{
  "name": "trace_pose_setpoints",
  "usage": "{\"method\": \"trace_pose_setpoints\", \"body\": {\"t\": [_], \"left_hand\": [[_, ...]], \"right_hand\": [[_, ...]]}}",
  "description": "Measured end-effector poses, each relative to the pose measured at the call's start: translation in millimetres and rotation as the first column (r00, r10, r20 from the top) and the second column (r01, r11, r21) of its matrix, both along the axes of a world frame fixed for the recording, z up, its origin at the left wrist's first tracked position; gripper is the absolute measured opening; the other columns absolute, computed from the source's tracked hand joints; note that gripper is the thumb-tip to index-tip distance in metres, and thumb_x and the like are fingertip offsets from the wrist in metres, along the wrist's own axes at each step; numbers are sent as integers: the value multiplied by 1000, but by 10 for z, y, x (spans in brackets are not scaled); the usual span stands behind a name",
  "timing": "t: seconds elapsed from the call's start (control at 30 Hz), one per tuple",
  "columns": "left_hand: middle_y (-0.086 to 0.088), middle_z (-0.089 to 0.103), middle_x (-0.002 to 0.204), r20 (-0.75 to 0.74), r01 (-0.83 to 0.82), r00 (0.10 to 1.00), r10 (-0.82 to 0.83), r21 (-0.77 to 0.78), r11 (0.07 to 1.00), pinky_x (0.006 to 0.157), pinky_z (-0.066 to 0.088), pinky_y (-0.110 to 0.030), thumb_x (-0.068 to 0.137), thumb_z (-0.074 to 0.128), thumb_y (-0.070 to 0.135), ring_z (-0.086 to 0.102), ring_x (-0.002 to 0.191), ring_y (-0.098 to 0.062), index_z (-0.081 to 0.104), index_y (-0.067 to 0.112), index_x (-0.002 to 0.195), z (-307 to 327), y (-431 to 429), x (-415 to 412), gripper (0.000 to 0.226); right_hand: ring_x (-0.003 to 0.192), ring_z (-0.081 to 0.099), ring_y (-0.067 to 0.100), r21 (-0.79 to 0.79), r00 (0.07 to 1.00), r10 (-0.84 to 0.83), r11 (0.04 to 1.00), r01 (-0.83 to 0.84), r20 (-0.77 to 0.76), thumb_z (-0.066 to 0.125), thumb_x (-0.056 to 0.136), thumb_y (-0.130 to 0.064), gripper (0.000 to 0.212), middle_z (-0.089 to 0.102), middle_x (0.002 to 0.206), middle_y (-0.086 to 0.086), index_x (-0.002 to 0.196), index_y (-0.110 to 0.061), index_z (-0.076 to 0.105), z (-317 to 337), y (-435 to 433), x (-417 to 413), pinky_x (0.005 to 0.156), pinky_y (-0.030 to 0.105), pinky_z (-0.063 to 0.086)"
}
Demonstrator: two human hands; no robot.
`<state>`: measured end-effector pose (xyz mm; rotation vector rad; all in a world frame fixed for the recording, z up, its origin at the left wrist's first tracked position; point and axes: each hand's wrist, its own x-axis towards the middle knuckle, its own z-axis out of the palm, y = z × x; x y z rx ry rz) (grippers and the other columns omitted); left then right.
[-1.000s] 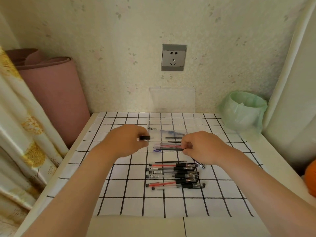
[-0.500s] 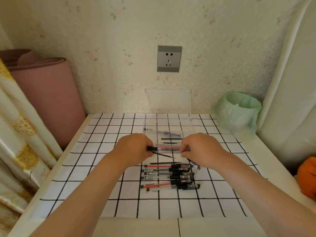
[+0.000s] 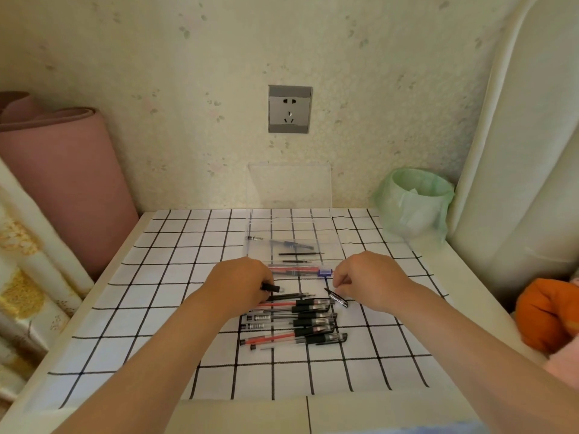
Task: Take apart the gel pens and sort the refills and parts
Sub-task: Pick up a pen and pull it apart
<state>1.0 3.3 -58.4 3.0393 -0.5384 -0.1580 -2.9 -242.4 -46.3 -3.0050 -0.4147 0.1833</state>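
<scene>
Gel pens (image 3: 291, 324) may scatter if the left hand (image 3: 238, 283), gripping a black piece (image 3: 271, 288), or right hand (image 3: 368, 281), pinching a cap (image 3: 338, 299), brushes them

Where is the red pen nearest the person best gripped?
I'd pinch the red pen from above at its clear barrel, left of the black cap. It lies flat and crosswise at the near edge of the pile, with nothing on top.

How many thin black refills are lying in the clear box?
2. One thin black refill lies in the middle of the clear box; the second refill lies just in front, parallel. More may be hidden behind the left hand or right hand.
</scene>
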Motion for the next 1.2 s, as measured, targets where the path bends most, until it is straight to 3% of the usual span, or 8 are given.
{"method": "trace_pose_setpoints", "body": {"t": [0.3,0.47,0.63,0.83,0.93,1.07,1.2], "left_hand": [[13,67,100,-19,-112,994,110,-196,974,74,50,-27,91,64,38,59,87,-8,68,37,105,213,251,61,16],[11,66,102,17,-213,973,228,-298,931,81,52,-32,91,63,34,61,95,-11,67,35,106,279,484,135,15],[8,66,108,-5,-197,978,206,-318,927,86,51,-34,94,61,29,60,99,-14,67,34,112,241,470,164,20],[6,67,105,-14,-167,985,171,-286,943,84,52,-36,95,58,27,61,95,-16,67,33,114,204,386,199,22],[7,67,104,11,-156,986,166,-278,948,79,52,-33,95,57,27,60,92,-16,67,32,113,201,400,212,21],[6,67,103,16,-151,987,161,-274,950,76,51,-32,95,56,27,60,90,-16,67,33,112,184,423,235,20],[6,67,102,11,-154,986,164,-283,947,72,48,-30,96,55,28,58,88,-16,67,32,113,173,431,269,21]], "right_hand": [[93,62,11,-36,998,49,998,-50,-35,65,87,-37,21,68,103,-12,108,-36,70,28,71,63,75,26,47],[92,62,9,53,999,44,998,-45,33,63,90,-37,16,70,99,-12,104,-36,71,157,171,153,81,30,52],[92,64,11,132,993,68,988,-81,101,60,94,-32,16,71,104,-13,106,-36,70,156,421,329,80,30,52],[90,63,9,135,990,129,983,-121,-53,69,86,-28,11,70,95,-15,93,-33,74,158,771,655,82,33,54],[86,63,6,95,977,150,986,-137,-148,71,83,-26,8,70,89,-17,86,-31,77,138,887,780,78,29,54],[84,63,4,3,973,177,984,-179,-149,76,79,-32,4,71,85,-18,83,-31,77,115,952,885,79,30,55],[81,60,3,-115,965,221,964,-238,-138,82,70,-46,20,70,83,-19,82,-31,78,147,999,896,75,28,53]]}}
